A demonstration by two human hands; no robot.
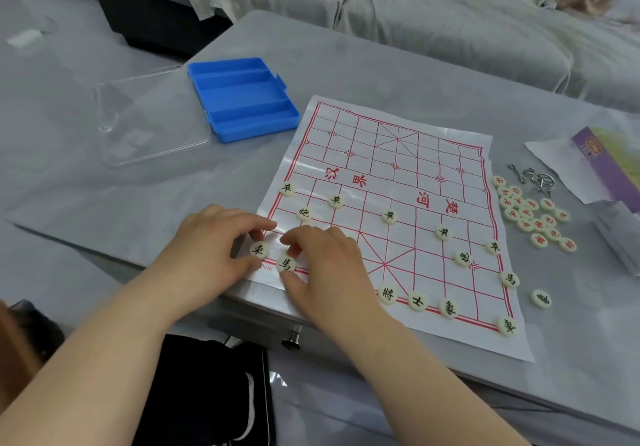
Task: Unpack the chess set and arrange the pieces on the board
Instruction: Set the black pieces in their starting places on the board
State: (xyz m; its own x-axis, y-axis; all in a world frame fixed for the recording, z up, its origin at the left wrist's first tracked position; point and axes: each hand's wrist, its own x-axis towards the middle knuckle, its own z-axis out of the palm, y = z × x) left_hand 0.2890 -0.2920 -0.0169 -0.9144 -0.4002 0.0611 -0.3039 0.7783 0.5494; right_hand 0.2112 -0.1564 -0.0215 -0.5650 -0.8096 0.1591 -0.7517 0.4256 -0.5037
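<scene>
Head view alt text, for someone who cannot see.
The left hand pinches a cream round chess piece marked 車 and the right hand the piece marked 馬, at the near left corner of a white paper board with red grid lines. Red-lettered pieces lie right of it; a blue plastic box sits beyond.

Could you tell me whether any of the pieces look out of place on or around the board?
Yes. One stray piece lies alone on the table, off the board at its right edge. A horse piece sits on the right border, above the back-row gap.
</scene>
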